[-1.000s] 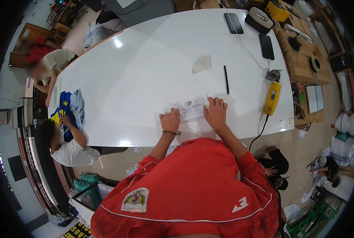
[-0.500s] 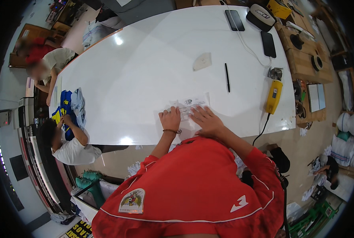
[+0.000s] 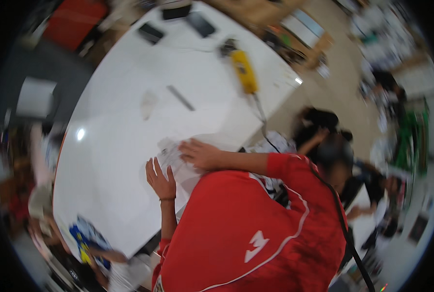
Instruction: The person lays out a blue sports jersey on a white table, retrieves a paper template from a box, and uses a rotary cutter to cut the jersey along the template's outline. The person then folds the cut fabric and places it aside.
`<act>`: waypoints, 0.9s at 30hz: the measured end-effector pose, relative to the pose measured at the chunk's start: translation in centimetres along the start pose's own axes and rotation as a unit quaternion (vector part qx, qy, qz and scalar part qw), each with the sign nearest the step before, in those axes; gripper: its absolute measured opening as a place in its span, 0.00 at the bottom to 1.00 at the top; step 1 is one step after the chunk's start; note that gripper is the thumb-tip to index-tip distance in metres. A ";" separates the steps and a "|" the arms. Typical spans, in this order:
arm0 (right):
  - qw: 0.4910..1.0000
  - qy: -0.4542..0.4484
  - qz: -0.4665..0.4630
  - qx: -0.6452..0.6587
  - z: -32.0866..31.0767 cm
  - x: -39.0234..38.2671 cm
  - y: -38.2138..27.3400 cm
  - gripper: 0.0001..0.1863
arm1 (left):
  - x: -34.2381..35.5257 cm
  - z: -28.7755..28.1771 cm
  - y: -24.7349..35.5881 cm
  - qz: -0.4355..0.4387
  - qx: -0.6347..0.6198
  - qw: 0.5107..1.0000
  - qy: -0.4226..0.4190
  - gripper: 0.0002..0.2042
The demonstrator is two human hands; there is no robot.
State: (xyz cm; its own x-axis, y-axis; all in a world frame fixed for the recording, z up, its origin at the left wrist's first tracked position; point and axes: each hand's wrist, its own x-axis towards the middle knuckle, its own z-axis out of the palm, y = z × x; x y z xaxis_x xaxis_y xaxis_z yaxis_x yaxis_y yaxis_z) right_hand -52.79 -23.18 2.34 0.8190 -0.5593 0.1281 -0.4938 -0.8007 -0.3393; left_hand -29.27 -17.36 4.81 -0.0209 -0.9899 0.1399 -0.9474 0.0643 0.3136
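Observation:
A sheet of printed paper [image 3: 168, 151] lies on the white table [image 3: 114, 160] close in front of me. My right hand [image 3: 201, 154] rests flat on the paper's right part, fingers stretched out and partly covering it. Beside the sheet's left edge is my left hand [image 3: 161, 182], fingers spread and nothing in it; whether it touches the paper I cannot tell. Beyond the paper lie a dark pen [image 3: 180, 98] and a pale fan-shaped piece [image 3: 148, 104]. The picture is smeared by motion.
A yellow corded power tool [image 3: 244, 72] lies towards the right table edge. Two phones [image 3: 151, 33] and a cap [image 3: 176, 9] are at the far end. Blue and yellow fabric [image 3: 83, 241] lies at the near left, by a person. Other people sit at right, near my elbow.
My view has swung round to the right, so the table appears turned. My left hand, curled on the paper before, now has its fingers spread. The right hand stays flat on the sheet.

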 end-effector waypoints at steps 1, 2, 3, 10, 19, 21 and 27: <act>0.999 0.022 -0.001 -0.045 0.4 0.2 -0.4 0.32 | -0.5 0.8 0.7 0.062 -0.020 0.997 -0.029 0.30; 0.999 0.007 0.018 -0.038 -0.1 -0.1 -0.7 0.30 | -0.8 1.2 1.2 0.121 -0.035 0.990 -0.056 0.33; 0.999 -0.004 0.032 -0.030 -1.0 0.0 -1.1 0.29 | -1.7 2.4 1.2 0.112 -0.026 0.979 -0.167 0.39; 0.998 0.022 0.065 -0.010 0.3 0.6 -1.1 0.21 | -3.9 4.1 -1.1 0.127 0.108 0.962 -0.218 0.43; 0.993 -0.015 0.104 -0.046 0.6 3.5 -0.8 0.14 | -4.4 1.4 -6.2 0.055 0.104 0.969 -0.216 0.42; 0.991 -0.032 0.107 -0.070 0.3 4.3 -1.0 0.13 | -3.6 0.0 -5.6 0.048 0.090 0.970 -0.223 0.43; 0.994 0.011 0.111 0.010 2.3 3.3 -1.7 0.16 | -2.2 0.0 -2.5 0.068 -0.064 0.991 -0.097 0.39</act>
State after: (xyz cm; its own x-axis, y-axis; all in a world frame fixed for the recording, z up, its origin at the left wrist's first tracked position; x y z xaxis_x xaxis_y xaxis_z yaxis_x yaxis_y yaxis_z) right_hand -48.60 -23.14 1.24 0.6834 -0.7267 0.0690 -0.6557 -0.6527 -0.3797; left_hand -26.89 -15.38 3.73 -0.2182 -0.9759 0.0089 -0.8840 0.2015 0.4218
